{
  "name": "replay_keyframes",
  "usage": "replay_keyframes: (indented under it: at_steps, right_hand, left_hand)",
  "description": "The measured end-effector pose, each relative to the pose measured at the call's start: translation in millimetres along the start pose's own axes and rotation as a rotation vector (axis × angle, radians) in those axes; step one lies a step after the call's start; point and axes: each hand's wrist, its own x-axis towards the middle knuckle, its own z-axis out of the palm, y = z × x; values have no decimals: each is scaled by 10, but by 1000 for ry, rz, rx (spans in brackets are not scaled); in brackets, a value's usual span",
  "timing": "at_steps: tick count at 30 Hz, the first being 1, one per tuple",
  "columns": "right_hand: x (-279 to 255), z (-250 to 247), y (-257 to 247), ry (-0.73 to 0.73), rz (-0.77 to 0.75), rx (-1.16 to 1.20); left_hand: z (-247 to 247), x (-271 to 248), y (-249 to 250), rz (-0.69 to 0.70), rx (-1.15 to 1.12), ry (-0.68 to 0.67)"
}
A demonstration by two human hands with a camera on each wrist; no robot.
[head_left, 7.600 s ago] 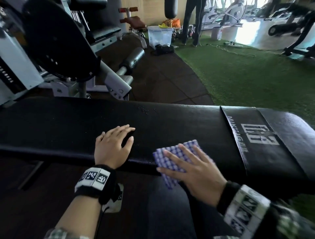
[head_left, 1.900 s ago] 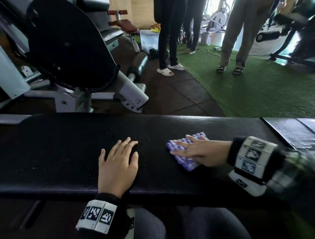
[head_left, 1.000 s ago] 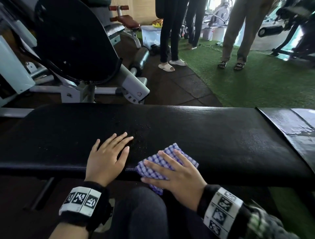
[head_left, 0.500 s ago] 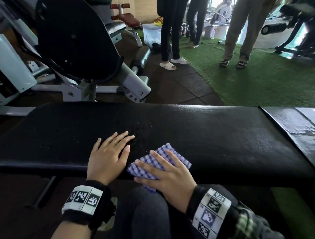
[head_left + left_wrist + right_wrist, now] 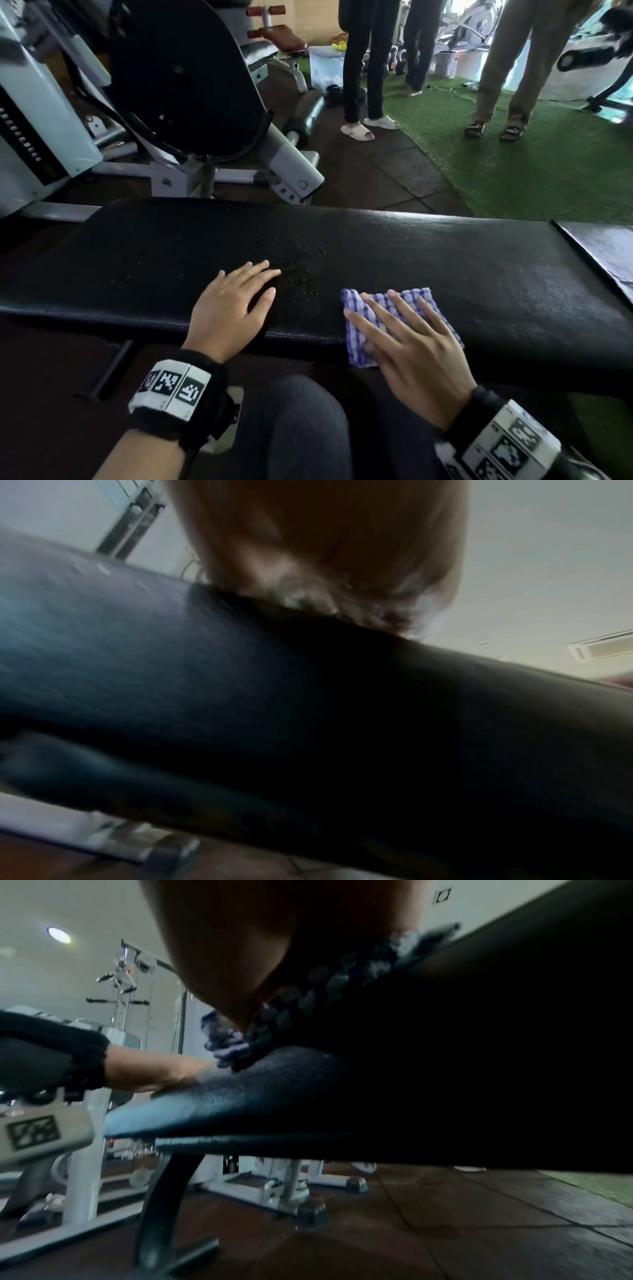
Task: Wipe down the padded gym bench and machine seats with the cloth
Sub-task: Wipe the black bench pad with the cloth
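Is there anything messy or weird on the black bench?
Yes. Tiny pale specks, perhaps droplets or grit, dot the bench between the left hand and the checked cloth under the right hand.

Gym floor with bystanders and equipment sitting beyond the work area.

A weight machine [image 5: 161, 113] with a large black round cover and a pale grey frame is standing at the left on dark rubber floor tiles [image 5: 387, 171], which are meeting green artificial turf [image 5: 534, 164] at the right. One person in black trousers and white slippers [image 5: 363, 68] is standing where tiles and turf meet; another in khaki trousers and dark sandals [image 5: 507, 68] is standing on the turf. A clear plastic storage box [image 5: 325, 65] is sitting behind them, near a brown padded stool [image 5: 284, 41]. A round ceiling light [image 5: 59, 935] is glowing overhead.
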Motion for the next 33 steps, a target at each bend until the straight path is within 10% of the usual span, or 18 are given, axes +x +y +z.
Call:
replay_keyframes:
  at_steps: [17,28,33]
  right_hand:
    - [771,144,-493,-194,478,64]
    - [311,82,-745,-188,-25,89]
    - [517,9,-437,-175,353,57]
  left_hand:
    - [-162,-7,-494,-163,120,9]
    - [-137,-9,-512,-155,98,68]
    - [-120,-5,-514,-155,101,76]
